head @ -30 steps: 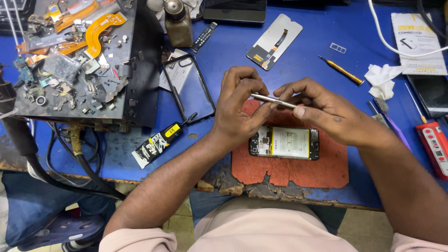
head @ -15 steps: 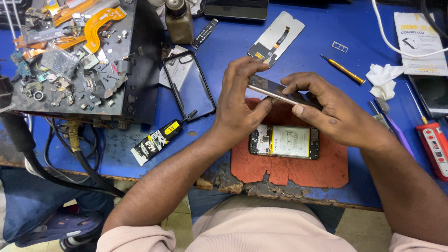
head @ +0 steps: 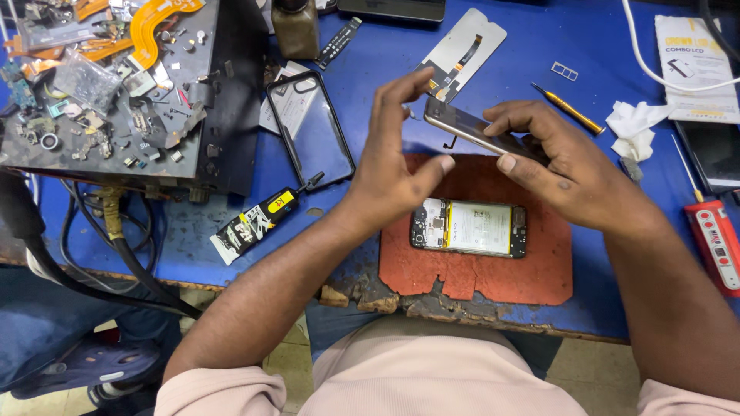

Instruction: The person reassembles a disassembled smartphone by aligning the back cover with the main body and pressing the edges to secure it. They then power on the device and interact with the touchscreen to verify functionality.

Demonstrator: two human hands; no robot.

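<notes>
1. The right hand (head: 574, 177) gripped a thin phone screen panel (head: 474, 131), fingers curled over its edge and thumb beneath, holding it tilted in the air above the red mat (head: 478, 270).
2. The left hand (head: 397, 166) was open, fingers spread upward, with its fingertips at the near corner of the panel; it clasped nothing.
3. Under both hands, an opened phone body (head: 469, 228) lay flat on the red mat, its battery and board facing up.
4. The mat sat on a blue workbench (head: 385, 54) whose near edge was chipped and worn down to bare wood.
5. Left of the hands lay an empty dark phone case (head: 310, 127) and, nearer the bench edge, a crumpled black-and-yellow glue tube (head: 258, 219).
6. At far left stood a black tray (head: 223, 92) littered with small parts, screws and orange flex strips.
7. Behind the hands lay a grey backing plate (head: 466, 46) and a yellow-handled screwdriver (head: 566, 108); to the right were crumpled white tissue (head: 636, 127) and a red tool (head: 717, 243).
8. Below the bench, pale floor tiles (head: 293, 362) and black cables (head: 85, 270) showed.
</notes>
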